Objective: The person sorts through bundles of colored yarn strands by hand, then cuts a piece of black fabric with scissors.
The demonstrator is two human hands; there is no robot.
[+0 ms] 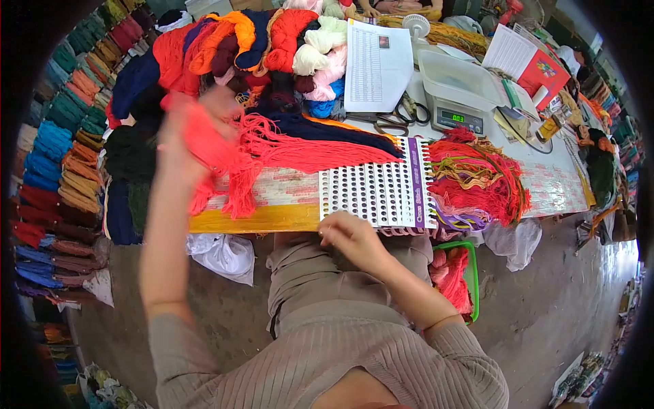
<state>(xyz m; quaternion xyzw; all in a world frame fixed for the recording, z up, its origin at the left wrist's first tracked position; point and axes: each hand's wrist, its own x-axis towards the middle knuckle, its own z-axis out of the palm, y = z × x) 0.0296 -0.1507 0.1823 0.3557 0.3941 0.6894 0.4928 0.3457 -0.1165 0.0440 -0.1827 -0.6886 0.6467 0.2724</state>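
Note:
At the left of the table my left hand [197, 129] is raised and blurred by motion, with coral-red yarn [211, 143] at its fingers; how the fingers close on it is smeared. More of this yarn runs right to a stack of white punched cards [371, 194] with a purple strip. Dark navy and orange strands [320, 128] lie just behind it. My right hand [351, 238] is at the table's front edge by the cards' lower left corner, fingers curled, and what they hold, if anything, is hidden. Mixed red, green and purple threads [473, 180] spread from the cards' right side.
Behind are heaped yarn skeins [279, 41], a printed sheet [378, 68], scissors [412, 109] and a scale [460, 119] bearing a clear tray [460, 78]. A green basket [475, 279] stands below the table edge. Another person's hand [368, 8] shows at the top.

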